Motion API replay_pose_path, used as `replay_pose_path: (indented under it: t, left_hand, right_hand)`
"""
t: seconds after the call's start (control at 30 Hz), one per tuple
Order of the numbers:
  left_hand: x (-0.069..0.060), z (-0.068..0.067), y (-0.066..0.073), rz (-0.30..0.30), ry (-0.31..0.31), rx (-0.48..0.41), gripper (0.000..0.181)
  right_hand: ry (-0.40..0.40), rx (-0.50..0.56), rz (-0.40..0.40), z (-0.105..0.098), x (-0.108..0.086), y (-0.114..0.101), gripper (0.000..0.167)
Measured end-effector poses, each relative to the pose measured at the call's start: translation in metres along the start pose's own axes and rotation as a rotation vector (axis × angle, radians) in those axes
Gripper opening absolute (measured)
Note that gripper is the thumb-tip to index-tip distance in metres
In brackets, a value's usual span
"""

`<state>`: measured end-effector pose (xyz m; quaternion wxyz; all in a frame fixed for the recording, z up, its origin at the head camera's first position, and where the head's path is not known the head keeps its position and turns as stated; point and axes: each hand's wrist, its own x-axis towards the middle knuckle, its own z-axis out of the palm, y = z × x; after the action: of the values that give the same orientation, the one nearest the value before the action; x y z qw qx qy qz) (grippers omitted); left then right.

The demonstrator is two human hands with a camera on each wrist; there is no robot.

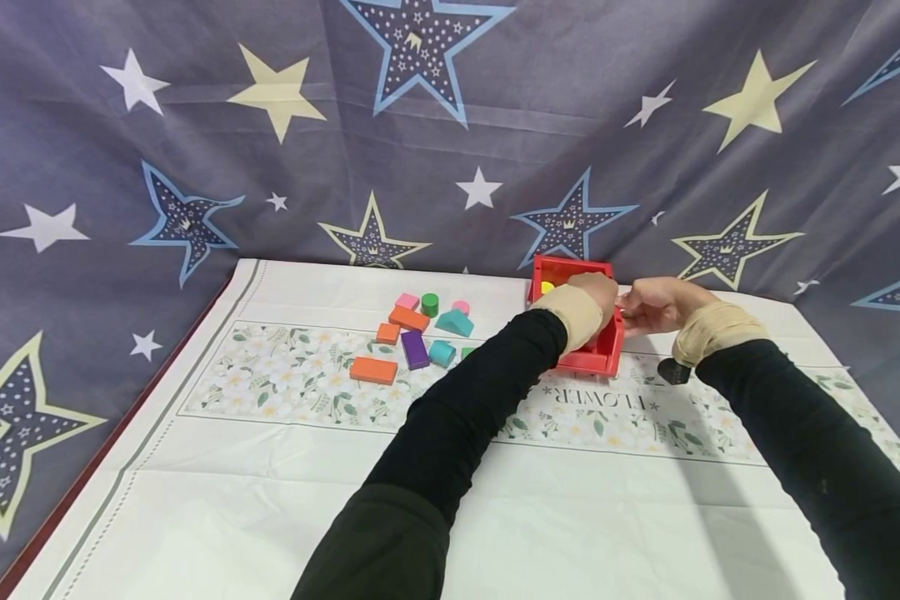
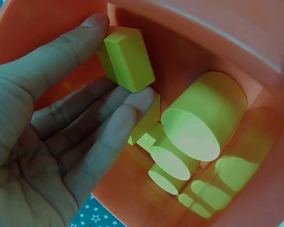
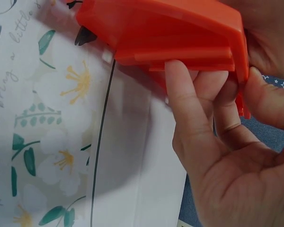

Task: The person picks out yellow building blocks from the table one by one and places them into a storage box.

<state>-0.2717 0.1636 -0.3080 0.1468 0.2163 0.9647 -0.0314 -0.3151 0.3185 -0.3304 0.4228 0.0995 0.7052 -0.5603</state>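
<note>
A red plastic bin stands at the back right of the table. My left hand reaches into it and, in the left wrist view, pinches a yellow rectangular block between thumb and fingers. Beside those fingertips, several yellow cylinders of different sizes lie in the bin, with another flat-sided yellow block partly hidden behind the fingers. My right hand grips the bin's right side. In the right wrist view, its fingers curl under a ledge of the bin while the thumb lies at the edge.
Left of the bin, several loose blocks lie on the white flowered tablecloth, among them an orange block, a purple block, a teal triangular block and a green cylinder. A star-patterned curtain hangs close behind the bin.
</note>
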Motion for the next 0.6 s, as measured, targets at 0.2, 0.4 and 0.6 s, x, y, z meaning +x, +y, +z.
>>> replay_pose_path:
  t: [0.2, 0.4, 0.6]
  left_hand:
    - [0.027, 0.012, -0.002, 0.018, 0.032, 0.015, 0.048]
    - [0.047, 0.019, -0.002, 0.023, 0.032, 0.021, 0.056]
    - [0.037, 0.018, 0.000, 0.016, 0.066, 0.012, 0.052]
  right_hand:
    - [0.006, -0.001, -0.002, 0.001, 0.000, 0.000, 0.039]
    - [0.009, -0.001, -0.007, 0.002, -0.002, -0.001, 0.037]
    - [0.007, -0.003, -0.010, 0.001, -0.002, 0.000, 0.035]
